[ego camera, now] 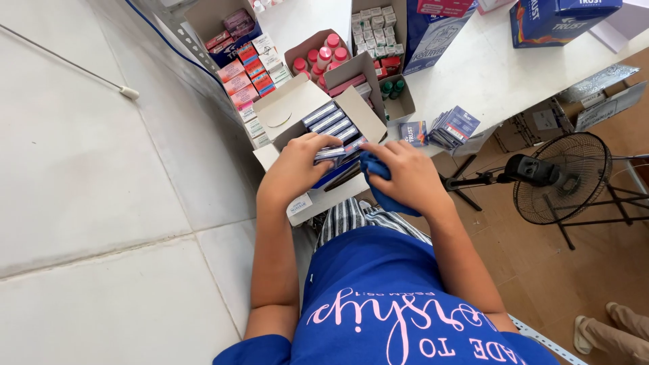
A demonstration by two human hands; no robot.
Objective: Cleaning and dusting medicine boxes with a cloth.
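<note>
Shirt first, blue and right under my chin, with my striped trousers [348, 217] below it. My left hand [297, 167] is curled over the small flat boxes [330, 154], and my fingers press on the top one. My right hand [405, 177] is closed around a blue cloth [378, 177], which is bunched up just beside those boxes. The boxes sit in an open cardboard box [287, 108] with its flaps [362, 115] standing out. That box rests on the edge of a white table [480, 74].

Past my hands are more open boxes. One holds bottles with pink caps [323, 59]. One holds bottles with green caps [392, 86]. Red and pink packs [247, 74] lie in rows next to the wall. A stack of dark blue packs [454, 127] sits near the table edge. Big blue boxes [561, 19] stand at the far end.

The wall [88, 155] on my left is pale, with big smooth tiles. The floor [541, 270] on my right is brown. A black fan [561, 177] stands on it. Another person's foot in a sandal [588, 334] is in the corner.
</note>
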